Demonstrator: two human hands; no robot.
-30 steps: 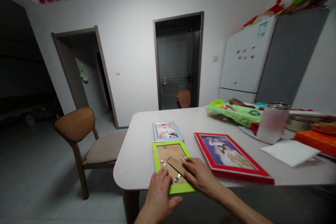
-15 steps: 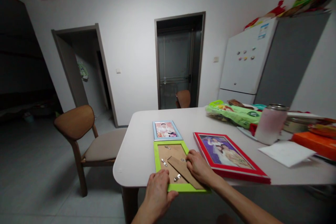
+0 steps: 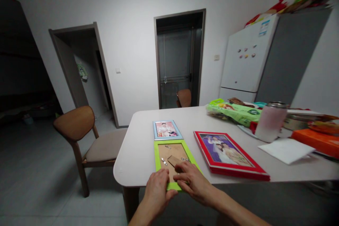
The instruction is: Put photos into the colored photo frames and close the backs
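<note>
- Since half a second ago: right hand [image 3: 194,182] drawn back from the frame's right edge to its near half, now covering most of the brown stand flap.
- Left hand [image 3: 157,188] spread flat on the near left corner of the lime-green picture frame [image 3: 159,156], thumb hooked over the near edge; gripping nothing.
- Right hand likewise flat, fingers apart, pressing the brown cardboard backing [image 3: 169,152]; possibly pinching a clip, too small to tell.
- Hands just beside each other, not touching.
- Green frame face down at the near edge of the rounded white table [image 3: 135,155].
- Just beyond: small blue-framed photo [image 3: 166,129].
- To the right: larger red-framed photo [image 3: 229,153], pink steel-lidded tumbler [image 3: 270,122], white paper sheet [image 3: 286,149].
- Left of the table: brown wooden chair [image 3: 79,127].
</note>
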